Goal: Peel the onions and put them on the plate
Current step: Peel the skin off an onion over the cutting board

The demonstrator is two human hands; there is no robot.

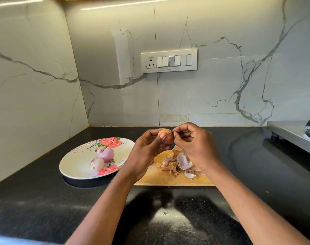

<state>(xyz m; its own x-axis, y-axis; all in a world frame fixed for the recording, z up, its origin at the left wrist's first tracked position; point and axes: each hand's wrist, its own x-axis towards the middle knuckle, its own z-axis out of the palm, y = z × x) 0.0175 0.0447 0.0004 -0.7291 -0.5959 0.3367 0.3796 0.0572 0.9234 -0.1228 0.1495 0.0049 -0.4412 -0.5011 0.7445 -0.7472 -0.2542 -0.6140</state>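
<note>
From the head view, the left hand (147, 147) grips a small unpeeled onion (165, 137) above the cutting board (168, 177) at mid-desk, while the right hand (191, 138) pinches its papery tip. It looks light, firm and smooth; the dry skin tears easily, so pull from the tip.

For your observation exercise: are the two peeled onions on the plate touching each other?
Touching. The head view shows the front peeled onion pressed against the back peeled onion with no gap, both on the plate.
</note>
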